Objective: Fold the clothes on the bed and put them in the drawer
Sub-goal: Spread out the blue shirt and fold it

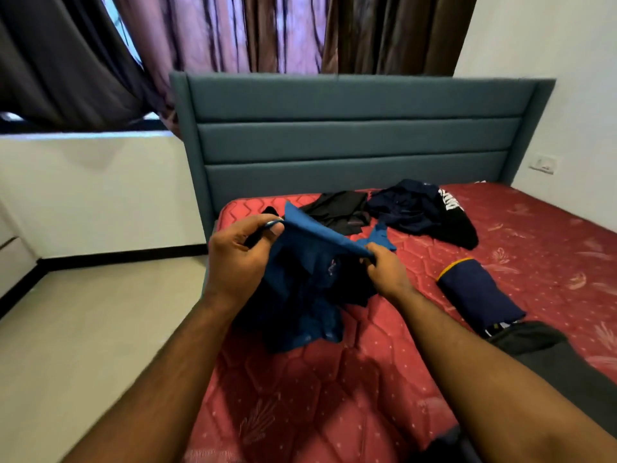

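From my feed I see the bed point(334, 396) filling the lower right: a bare red mattress quilted in hexagons with pale leaf prints, its near corner pointing toward 7 o'clock. At 12 o'clock stands a teal padded headboard point(354, 135) with three horizontal panels, and above it hang heavy curtains point(233, 31), purple-pink at the middle, dark brown toward 1 o'clock, greyish toward 10 o'clock. The white wall point(93, 192) at 9 o'clock ends in a dark skirting over a pale tiled floor point(83, 329). At 2 o'clock a white switch plate point(542, 164) sits on the right wall.

My left hand point(238, 259) pinches the upper edge of a blue garment point(307, 289) between thumb and curled fingers; my right hand point(387, 270) pinches the same edge further right. The blue garment hangs between them above the mattress, its lower part bunched and touching the bed near centre.

Beyond it, toward 12 o'clock, lie a black garment point(340, 210) and, just beside it at 1 o'clock, a crumpled navy garment with white lettering point(420, 208). At 3 o'clock lies a folded navy piece with an orange band point(474, 292), and a dark grey garment point(551, 359) lies at 4 o'clock.
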